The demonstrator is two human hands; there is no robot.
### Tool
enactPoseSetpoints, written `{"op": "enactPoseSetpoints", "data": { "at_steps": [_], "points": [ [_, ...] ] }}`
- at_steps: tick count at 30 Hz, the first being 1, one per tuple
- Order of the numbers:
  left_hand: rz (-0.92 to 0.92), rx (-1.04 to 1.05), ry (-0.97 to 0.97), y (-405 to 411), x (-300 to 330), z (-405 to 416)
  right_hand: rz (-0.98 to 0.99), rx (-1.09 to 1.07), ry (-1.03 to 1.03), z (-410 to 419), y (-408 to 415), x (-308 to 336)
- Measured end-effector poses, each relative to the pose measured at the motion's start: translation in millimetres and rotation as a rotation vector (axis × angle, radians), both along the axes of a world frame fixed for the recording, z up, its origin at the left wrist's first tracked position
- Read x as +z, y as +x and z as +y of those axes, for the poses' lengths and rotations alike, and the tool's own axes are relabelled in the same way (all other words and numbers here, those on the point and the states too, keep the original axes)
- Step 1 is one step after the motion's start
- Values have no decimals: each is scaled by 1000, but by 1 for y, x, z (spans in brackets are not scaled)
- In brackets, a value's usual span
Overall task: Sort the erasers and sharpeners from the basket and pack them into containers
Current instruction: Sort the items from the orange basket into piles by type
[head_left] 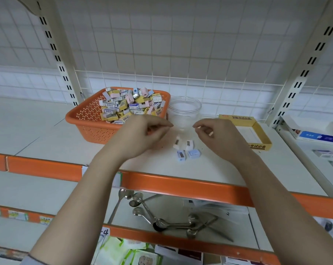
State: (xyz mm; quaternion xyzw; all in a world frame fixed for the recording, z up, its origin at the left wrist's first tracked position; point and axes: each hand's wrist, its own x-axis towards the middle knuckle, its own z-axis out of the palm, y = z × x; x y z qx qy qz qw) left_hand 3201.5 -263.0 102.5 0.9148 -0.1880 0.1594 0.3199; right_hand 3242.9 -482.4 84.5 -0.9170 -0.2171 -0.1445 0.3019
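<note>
Lying nearest, on the lower shelf (pixel 238 226), a heap of metal spoons (pixel 162 217) shows below the orange rail (pixel 181 185) of the upper shelf (pixel 37 134). Above that rail both forearms reach forward over the white shelf top.

The left hand (pixel 140 136) hovers just in front of the basket (pixel 85 119), its fingers curled and thumb meeting forefinger in a narrow grip; whether anything is pinched there cannot be told. The right hand (pixel 217 136) mirrors it a little apart, fingers curled, thumb and forefinger pinched together, with a small pale bit showing at the tips and another by the palm, too small to name.

Between and just below the two hands, four sharpeners (pixel 186 150) lie on the shelf in a loose cluster: two white ones farther back, two pale blue ones nearer the rail, close together.

Behind the left hand stands the orange perforated basket, heaped toward its right side with boxed erasers (pixel 123 108) and sharpeners in yellow, white, pink and blue. Just beside its right wall sits a clear round tub (pixel 184 107), behind the gap between the hands. To the right of the right hand lies a shallow yellow box (pixel 257 131) with printed edges. A white wire grid (pixel 162 54) backs the shelf.
</note>
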Motion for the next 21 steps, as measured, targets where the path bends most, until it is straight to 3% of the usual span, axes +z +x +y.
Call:
{"op": "enactPoseSetpoints", "data": {
  "at_steps": [9,21],
  "points": [
    [-23,69,157,67,24,94,-98,-5,-174,89,70,37],
    [83,-91,332,131,12,153,60,-284,-447,155,162,36]
  ]
}}
